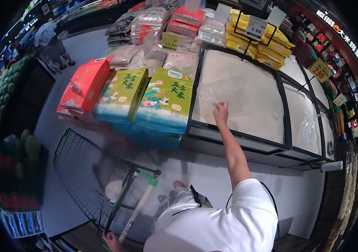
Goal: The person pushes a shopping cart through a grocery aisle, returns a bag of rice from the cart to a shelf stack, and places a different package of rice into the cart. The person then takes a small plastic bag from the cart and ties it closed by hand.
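My right hand (221,112) reaches forward over a black-framed bin (237,135) of loose pale rice (246,88). Its fingers are pinched on a clear plastic bag (207,95), which spreads thinly above the grain and is hard to outline. Down at the lower left, my left hand (112,241) is on the frame of a shopping cart (76,172), beside the lower end of its white handle (137,210). The fingers there look curled round the frame, partly out of sight. A whitish bagged item (113,190) lies in the cart.
Green-and-blue rice bags (162,103) and a red bag (85,86) stand left of the bin. Yellow packs (267,44) are stacked behind it. Another rice bin (301,113) with a clear bag (308,131) adjoins on the right. A person (52,42) stands far left, near watermelons (6,88).
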A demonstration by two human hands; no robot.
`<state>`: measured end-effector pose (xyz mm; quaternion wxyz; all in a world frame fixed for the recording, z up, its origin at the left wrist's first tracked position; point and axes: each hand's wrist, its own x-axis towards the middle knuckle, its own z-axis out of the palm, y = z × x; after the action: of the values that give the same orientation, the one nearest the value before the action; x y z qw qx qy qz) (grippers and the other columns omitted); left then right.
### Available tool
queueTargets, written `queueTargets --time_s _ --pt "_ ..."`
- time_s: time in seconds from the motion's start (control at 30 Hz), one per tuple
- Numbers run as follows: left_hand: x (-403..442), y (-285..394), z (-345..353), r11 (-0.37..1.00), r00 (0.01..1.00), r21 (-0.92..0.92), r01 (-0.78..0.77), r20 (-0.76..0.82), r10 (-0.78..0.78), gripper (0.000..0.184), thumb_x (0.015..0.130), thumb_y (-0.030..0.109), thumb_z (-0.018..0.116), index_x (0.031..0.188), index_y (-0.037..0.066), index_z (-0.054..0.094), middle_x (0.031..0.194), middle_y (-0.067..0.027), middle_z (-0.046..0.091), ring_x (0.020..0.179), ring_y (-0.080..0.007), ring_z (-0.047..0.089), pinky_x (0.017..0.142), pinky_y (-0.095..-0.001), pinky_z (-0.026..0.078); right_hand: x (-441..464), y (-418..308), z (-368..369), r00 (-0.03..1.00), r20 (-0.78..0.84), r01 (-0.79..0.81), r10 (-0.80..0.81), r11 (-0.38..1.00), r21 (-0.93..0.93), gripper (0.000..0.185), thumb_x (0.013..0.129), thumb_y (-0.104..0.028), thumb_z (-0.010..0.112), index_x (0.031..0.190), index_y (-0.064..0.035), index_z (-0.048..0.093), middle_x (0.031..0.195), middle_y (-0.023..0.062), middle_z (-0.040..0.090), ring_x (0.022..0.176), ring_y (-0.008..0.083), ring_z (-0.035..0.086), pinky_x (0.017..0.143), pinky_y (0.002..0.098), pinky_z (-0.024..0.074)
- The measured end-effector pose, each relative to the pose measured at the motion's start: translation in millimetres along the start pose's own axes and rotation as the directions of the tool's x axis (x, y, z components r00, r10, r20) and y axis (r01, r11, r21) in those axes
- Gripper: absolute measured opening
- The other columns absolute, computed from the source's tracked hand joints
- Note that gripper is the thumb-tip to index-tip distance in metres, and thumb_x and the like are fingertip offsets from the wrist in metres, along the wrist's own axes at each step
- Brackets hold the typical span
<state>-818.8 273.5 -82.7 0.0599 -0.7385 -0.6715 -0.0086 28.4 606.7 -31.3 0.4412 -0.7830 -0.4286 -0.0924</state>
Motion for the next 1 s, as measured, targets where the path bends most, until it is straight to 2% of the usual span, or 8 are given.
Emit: queueTargets --time_s 0.07,0.2,0.27,0.4,0.43,0.63,0.73,1.0 --pt "10 40 -31 0.665 0.776 -0.405 0.627 0.245 -0.582 0.022 0.087 0.024 0.061 0.096 0.006 0.069 0.141 -0.0109 0.049 0.114 -0.0299 0.057 0.087 -0.0401 0.049 -5 8 14 0.996 0.077 0.039 -0.038 0.999 -0.010 0.016 0.083 -0.001 0.058 0.090 -0.0073 0.071 0.101 0.0136 0.054 0.091 0.0331 0.059 0.080 0.0412 0.0495" --pt "14 51 -41 0.673 0.772 -0.386 0.631 0.222 -0.596 0.021 0.088 0.018 0.054 0.100 0.007 0.068 0.136 -0.0131 0.053 0.126 -0.0340 0.049 0.098 -0.0429 0.044 -11 43 32 0.933 0.349 0.162 -0.088 0.969 -0.187 0.023 0.079 0.001 0.055 0.094 -0.0016 0.071 0.099 0.0170 0.057 0.094 0.0343 0.059 0.085 0.0407 0.0478" --pt "6 45 -32 0.692 0.775 -0.354 0.629 0.208 -0.597 0.040 0.090 0.024 0.055 0.126 0.008 0.057 0.128 -0.0182 0.056 0.116 -0.0383 0.056 0.094 -0.0438 0.046 -10 51 35 0.909 0.417 0.105 0.008 0.963 -0.247 0.036 0.082 -0.015 0.057 0.114 -0.0020 0.067 0.113 0.0198 0.056 0.107 0.0345 0.056 0.096 0.0407 0.0443" --pt "20 59 -51 0.499 0.579 -0.297 0.814 0.345 -0.739 0.059 0.090 0.035 0.060 0.144 0.018 0.044 0.107 -0.0132 0.067 0.098 -0.0309 0.066 0.084 -0.0415 0.050 -33 28 31 0.995 0.096 0.034 -0.011 0.969 -0.246 0.055 0.083 -0.020 0.058 0.136 -0.0050 0.052 0.132 0.0193 0.051 0.124 0.0356 0.048 0.104 0.0444 0.0381" --pt "26 64 -60 0.481 0.554 -0.278 0.831 0.342 -0.759 0.027 0.087 0.033 0.059 0.103 0.014 0.069 0.146 0.0011 0.048 0.095 -0.0230 0.067 0.082 -0.0379 0.051 -39 22 30 0.994 0.090 0.073 -0.056 0.977 -0.198 0.054 0.085 -0.020 0.058 0.136 -0.0045 0.051 0.132 0.0196 0.051 0.124 0.0357 0.048 0.104 0.0445 0.0377" --pt "16 53 -40 0.601 0.646 -0.238 0.763 0.232 -0.727 0.027 0.086 0.036 0.061 0.102 0.017 0.071 0.145 0.0028 0.049 0.092 -0.0215 0.067 0.079 -0.0363 0.051 -127 -108 15 0.894 0.223 0.314 -0.388 0.899 0.305 0.045 0.092 -0.014 0.060 0.134 -0.0022 0.052 0.132 0.0192 0.051 0.123 0.0345 0.048 0.105 0.0437 0.0366" --pt "28 59 -62 0.550 0.613 -0.270 0.790 0.320 -0.723 0.033 0.089 0.040 0.057 0.107 0.016 0.069 0.145 -0.0074 0.048 0.108 -0.0334 0.063 0.087 -0.0440 0.052 -184 -206 -10 0.756 0.391 0.236 -0.525 0.776 0.585 0.037 0.091 -0.010 0.061 0.127 -0.0020 0.058 0.128 0.0170 0.056 0.119 0.0331 0.052 0.103 0.0419 0.0385" --pt "17 39 -33 0.522 0.588 -0.290 0.803 0.235 -0.774 0.026 0.084 0.038 0.061 0.099 0.020 0.071 0.146 -0.0004 0.049 0.092 -0.0258 0.067 0.081 -0.0392 0.052 -329 -330 -25 0.412 0.554 0.231 -0.724 0.671 0.704 0.020 0.092 -0.024 0.061 0.101 -0.0081 0.070 0.101 0.0101 0.067 0.092 0.0266 0.064 0.080 0.0369 0.0496"
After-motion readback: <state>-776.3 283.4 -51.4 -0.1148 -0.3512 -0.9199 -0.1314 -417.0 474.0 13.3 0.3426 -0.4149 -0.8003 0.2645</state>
